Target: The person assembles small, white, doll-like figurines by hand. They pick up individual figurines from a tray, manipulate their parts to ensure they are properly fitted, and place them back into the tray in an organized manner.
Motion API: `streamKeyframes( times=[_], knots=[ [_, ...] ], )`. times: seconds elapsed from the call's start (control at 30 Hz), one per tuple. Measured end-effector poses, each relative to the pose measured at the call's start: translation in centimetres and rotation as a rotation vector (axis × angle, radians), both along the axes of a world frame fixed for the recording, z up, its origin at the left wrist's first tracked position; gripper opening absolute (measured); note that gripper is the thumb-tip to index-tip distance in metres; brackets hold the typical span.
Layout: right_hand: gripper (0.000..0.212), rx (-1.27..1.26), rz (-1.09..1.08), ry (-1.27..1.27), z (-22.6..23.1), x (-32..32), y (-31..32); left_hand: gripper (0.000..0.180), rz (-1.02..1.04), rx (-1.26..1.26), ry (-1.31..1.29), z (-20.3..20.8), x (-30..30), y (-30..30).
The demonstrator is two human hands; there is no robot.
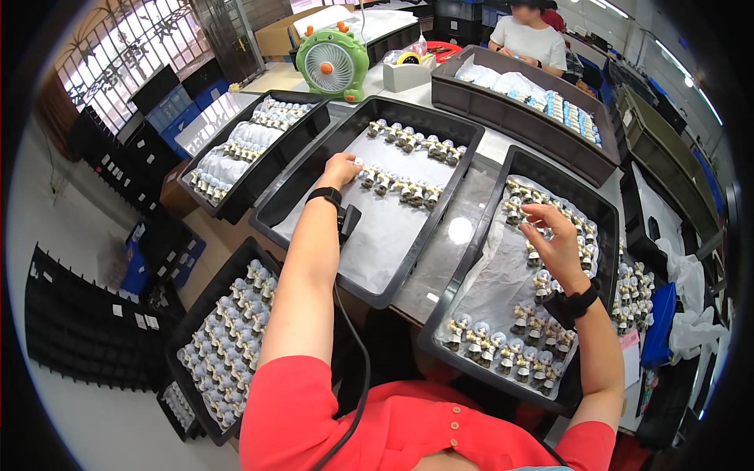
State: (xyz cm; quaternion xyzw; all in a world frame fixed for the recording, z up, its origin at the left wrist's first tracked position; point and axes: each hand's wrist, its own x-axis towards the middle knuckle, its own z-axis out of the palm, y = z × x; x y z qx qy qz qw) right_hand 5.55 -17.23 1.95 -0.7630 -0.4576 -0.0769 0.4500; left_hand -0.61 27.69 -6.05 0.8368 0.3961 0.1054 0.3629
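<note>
At the left end of the second row in the middle black tray (369, 271), my left hand (343, 169) has its fingers closed on a small figurine (359, 166) with a pale head; the fingers partly hide it. That row of figurines (410, 191) stands on a white sheet, with another row (416, 143) behind it. Over the right black tray (485, 196), my right hand (556, 242) is open, thumb and fingers curved with a gap between them. Its fingertips are close beside a standing figurine (514, 212). More figurines (509, 355) fill the near end of that tray.
Figurines also fill a tray (182, 322) at lower left and a back-left tray (320, 118). A green fan (333, 64), a tape dispenser (408, 74) and a grey-brown crate (518, 116) stand behind. A person (530, 35) sits beyond. A cable (363, 353) runs beside my left arm.
</note>
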Motion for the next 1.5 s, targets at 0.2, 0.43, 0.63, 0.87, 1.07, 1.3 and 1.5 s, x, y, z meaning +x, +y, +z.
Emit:
streamKeyframes(
  times=[0.2, 0.43, 0.63, 0.87, 1.07, 1.3, 1.5],
  knots=[
    [0.024, -0.055, 0.021, -0.012, -0.4, 0.0, 0.1, 0.039, -0.035, 0.058, 0.034, -0.7, 0.4, 0.8],
    [0.021, -0.086, 0.017, 0.030, 0.0, 0.3, -0.2, 0.042, -0.008, 0.028, 0.040, -0.4, 0.1, 0.6],
    [0.019, -0.074, 0.009, 0.055, 0.1, 0.6, -0.6, 0.075, 0.049, -0.131, 0.067, 3.2, -1.1, -2.0],
    [0.019, -0.096, 0.016, 0.073, 0.3, 0.6, -0.6, 0.094, -0.099, -0.205, 0.152, 2.6, -0.5, -3.0],
    [0.019, -0.095, 0.016, 0.098, 0.5, 0.8, -1.0, 0.058, -0.092, -0.206, 0.090, 2.6, -0.3, -3.4],
    [0.019, -0.099, 0.007, 0.105, 0.7, 1.0, -1.1, 0.088, -0.063, -0.347, 0.028, 4.7, -1.2, -5.0],
    [0.019, -0.071, 0.004, 0.114, 0.6, 1.1, -1.0, 0.085, -0.133, -0.309, 0.166, 1.8, 1.0, -4.1]
  ],
)
